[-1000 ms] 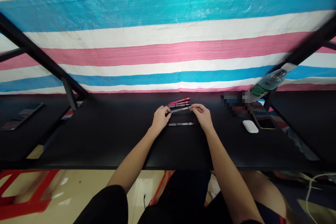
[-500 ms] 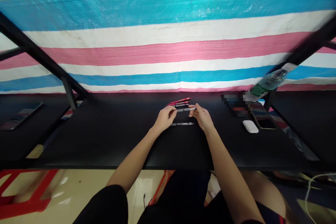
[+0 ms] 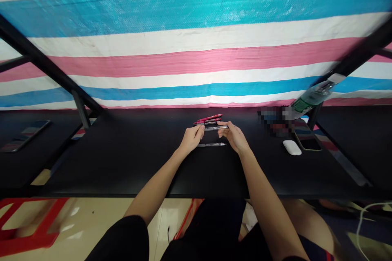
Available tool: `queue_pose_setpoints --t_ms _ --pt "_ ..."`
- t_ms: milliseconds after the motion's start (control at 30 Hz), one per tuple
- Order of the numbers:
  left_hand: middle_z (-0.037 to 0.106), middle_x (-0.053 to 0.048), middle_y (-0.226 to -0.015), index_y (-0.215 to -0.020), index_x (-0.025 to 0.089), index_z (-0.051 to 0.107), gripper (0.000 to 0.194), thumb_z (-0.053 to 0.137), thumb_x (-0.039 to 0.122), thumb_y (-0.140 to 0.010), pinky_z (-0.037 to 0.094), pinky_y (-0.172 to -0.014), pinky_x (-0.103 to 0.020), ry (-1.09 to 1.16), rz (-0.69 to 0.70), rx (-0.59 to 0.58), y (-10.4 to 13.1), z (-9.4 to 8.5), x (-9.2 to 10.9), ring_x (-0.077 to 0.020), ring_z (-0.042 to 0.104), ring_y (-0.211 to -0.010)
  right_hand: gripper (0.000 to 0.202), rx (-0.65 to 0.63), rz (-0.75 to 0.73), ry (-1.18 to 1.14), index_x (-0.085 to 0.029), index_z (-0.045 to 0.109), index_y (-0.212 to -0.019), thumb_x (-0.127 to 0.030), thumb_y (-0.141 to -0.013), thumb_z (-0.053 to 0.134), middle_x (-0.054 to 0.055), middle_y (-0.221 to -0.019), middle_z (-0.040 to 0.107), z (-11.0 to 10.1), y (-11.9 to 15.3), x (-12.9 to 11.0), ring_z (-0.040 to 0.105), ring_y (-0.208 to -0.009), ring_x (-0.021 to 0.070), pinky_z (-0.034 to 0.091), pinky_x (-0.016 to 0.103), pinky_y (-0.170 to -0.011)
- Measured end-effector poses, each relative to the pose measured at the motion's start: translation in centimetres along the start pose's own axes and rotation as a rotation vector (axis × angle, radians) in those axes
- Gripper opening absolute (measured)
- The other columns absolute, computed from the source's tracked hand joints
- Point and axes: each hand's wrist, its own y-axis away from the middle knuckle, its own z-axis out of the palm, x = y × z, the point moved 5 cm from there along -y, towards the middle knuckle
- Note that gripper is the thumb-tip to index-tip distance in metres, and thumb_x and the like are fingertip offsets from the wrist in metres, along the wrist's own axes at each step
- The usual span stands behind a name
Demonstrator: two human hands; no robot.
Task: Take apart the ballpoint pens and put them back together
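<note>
Between my two hands a clear pen [image 3: 211, 129] with a dark grip is held level, just above the black table. My left hand [image 3: 191, 136] pinches its left end, fingers closed. At the other end my right hand [image 3: 234, 135] has thumb and forefinger on the pen, its other fingers loosely curled. Nearer to me a second clear pen [image 3: 212, 144] lies flat, its left end close to my left hand. Just beyond my hands several red and dark pens [image 3: 210, 119] lie side by side.
On the right of the black table [image 3: 122, 163] are a white earbud case [image 3: 292, 147], a phone [image 3: 308, 138], a blurred-out item [image 3: 275, 121] and a plastic bottle [image 3: 315, 97] leaning by the frame. A striped sheet [image 3: 196, 61] hangs behind. A red stool [image 3: 45, 224] stands lower left.
My hands and the pen between them have shifted very slightly to the left. The fingers of my right hand have moved a little along the pen. Other things on the table stay put.
</note>
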Motion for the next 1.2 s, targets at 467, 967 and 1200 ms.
queue_pose_setpoints --t_ms 467,967,1200 --pt "0.06 0.001 -0.069 -0.093 0.018 0.06 0.023 0.05 0.039 -0.093 0.04 -0.06 -0.023 0.038 0.005 -0.005 -0.05 0.15 -0.07 -0.0105 0.051 -0.057 0.041 -0.007 -0.017 -0.124 -0.018 0.073 -0.091 -0.057 -0.084 0.062 0.004 -0.07 0.066 0.04 0.05 -0.01 0.057 -0.06 0.0143 0.047 0.03 -0.062" --pt "0.06 0.0 -0.068 -0.078 0.018 0.056 0.028 0.046 0.039 -0.094 0.041 -0.061 -0.023 0.11 -0.037 -0.012 -0.11 0.2 -0.3 -0.0112 0.054 -0.059 0.042 0.007 -0.028 -0.086 -0.018 0.072 -0.09 -0.058 -0.084 0.061 0.004 -0.07 0.065 0.06 0.03 -0.06 0.057 -0.059 0.0147 0.048 0.032 -0.063" --pt "0.056 0.001 -0.063 -0.077 0.018 0.057 0.03 0.048 0.042 -0.092 0.039 -0.056 -0.022 0.197 -0.088 -0.05 -0.14 0.42 -0.51 -0.0107 0.052 -0.056 0.041 0.022 -0.038 -0.119 -0.018 0.072 -0.09 -0.057 -0.083 0.062 0.004 -0.069 0.064 -0.06 -0.02 -0.09 0.056 -0.06 0.0141 0.048 0.031 -0.061"
